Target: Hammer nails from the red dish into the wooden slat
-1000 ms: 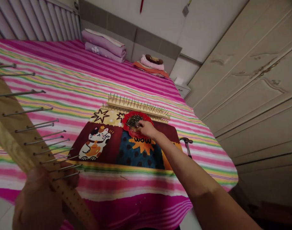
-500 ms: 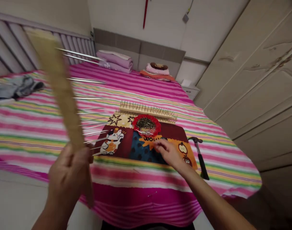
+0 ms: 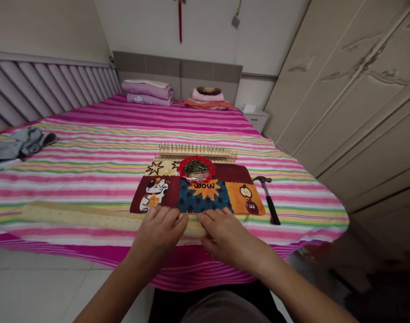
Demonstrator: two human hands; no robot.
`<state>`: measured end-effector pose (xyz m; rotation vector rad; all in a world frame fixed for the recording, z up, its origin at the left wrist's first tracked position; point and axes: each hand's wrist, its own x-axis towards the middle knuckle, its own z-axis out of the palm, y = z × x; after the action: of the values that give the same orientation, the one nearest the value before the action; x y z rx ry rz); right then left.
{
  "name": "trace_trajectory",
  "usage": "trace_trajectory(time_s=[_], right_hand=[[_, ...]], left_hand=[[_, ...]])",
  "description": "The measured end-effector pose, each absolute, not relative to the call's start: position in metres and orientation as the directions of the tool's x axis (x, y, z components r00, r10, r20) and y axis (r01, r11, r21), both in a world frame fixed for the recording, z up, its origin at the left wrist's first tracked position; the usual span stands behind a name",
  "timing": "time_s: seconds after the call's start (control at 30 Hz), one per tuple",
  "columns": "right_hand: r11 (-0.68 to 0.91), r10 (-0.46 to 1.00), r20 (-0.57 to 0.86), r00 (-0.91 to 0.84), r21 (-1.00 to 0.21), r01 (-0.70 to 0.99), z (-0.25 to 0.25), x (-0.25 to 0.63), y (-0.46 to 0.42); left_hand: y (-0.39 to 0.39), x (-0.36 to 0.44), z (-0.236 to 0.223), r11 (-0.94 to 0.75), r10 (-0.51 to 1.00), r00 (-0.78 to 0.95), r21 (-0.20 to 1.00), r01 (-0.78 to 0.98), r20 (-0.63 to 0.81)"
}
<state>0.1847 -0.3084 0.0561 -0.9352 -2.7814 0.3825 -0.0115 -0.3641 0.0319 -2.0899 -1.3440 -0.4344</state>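
Observation:
A long wooden strip (image 3: 84,215) lies flat along the front edge of the bed, its pale perforated side up. My left hand (image 3: 163,229) rests on its right part, fingers together and curled over it. My right hand (image 3: 225,233) sits beside it on the strip's right end, fingers pressed together with the thumb tucked under; what it holds is hidden. Beyond the hands lies a cartoon mat (image 3: 238,197). A red plate (image 3: 181,166) heaped with small nails stands on its far edge. Behind the plate lies a second wooden strip (image 3: 196,154) with nails standing up.
A hammer (image 3: 268,197) lies on the striped bedspread (image 3: 90,170) right of the mat. Grey clothing (image 3: 19,142) is at the far left. Folded bedding (image 3: 147,89) and a plush toy (image 3: 208,92) sit by the headboard. Wardrobe doors (image 3: 359,98) line the right side.
My left hand has brought the raised strip down flat onto the bed's front edge. My right hand has left the red plate and come back to the strip's right end.

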Motion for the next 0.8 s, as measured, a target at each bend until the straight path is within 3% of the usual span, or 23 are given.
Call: trace_trajectory(time_s=[0.07,0.2,0.3,0.33,0.4,0.47,0.5,0.57,0.6,0.7,0.8], right_hand=[[0.772,0.597,0.088,-0.797,-0.331,0.542,0.040,0.184,-0.304],[0.780,0.521,0.206,-0.829,-0.509,0.364,0.015,0.182,-0.301],[0.722,0.590,0.322,-0.741,-0.621,0.305,-0.003,0.176,-0.297],[0.700,0.632,0.364,-0.685,-0.647,0.303,-0.009,0.174,-0.296],[0.670,0.696,0.433,-0.573,-0.677,0.303,-0.020,0.168,-0.295],[0.664,0.725,0.478,-0.496,-0.678,0.316,-0.029,0.160,-0.298],[0.674,0.722,0.496,-0.482,-0.662,0.329,-0.034,0.156,-0.302],[0.720,0.684,0.527,-0.504,-0.597,0.354,-0.043,0.146,-0.310],[0.748,0.656,0.537,-0.530,-0.556,0.362,-0.048,0.141,-0.315],[0.821,0.559,0.519,-0.647,-0.456,0.343,-0.062,0.131,-0.327],[0.837,0.514,0.493,-0.703,-0.467,0.285,-0.074,0.135,-0.328]], left_hand=[[-0.365,-0.011,0.029,-0.309,0.699,0.431,-0.302,0.902,0.570],[-0.371,-0.015,0.022,-0.277,0.659,0.359,-0.230,0.933,0.661],[-0.385,-0.018,0.019,-0.199,0.607,0.207,-0.105,0.974,0.767],[-0.390,-0.020,0.019,-0.149,0.586,0.081,0.009,0.989,0.806],[-0.399,-0.024,0.021,-0.070,0.513,-0.314,0.404,0.912,0.799],[-0.402,-0.028,0.025,-0.104,0.476,-0.703,0.828,0.551,0.528],[-0.400,-0.030,0.030,-0.151,0.494,-0.800,0.939,0.309,0.342],[-0.391,-0.031,0.041,-0.242,0.558,-0.827,0.966,-0.089,0.063],[-0.385,-0.031,0.048,-0.284,0.562,-0.827,0.939,-0.194,-0.001],[-0.367,-0.029,0.063,-0.391,0.467,-0.884,0.893,-0.222,-0.015],[-0.356,-0.028,0.068,-0.405,0.420,-0.907,0.898,-0.173,0.014]])
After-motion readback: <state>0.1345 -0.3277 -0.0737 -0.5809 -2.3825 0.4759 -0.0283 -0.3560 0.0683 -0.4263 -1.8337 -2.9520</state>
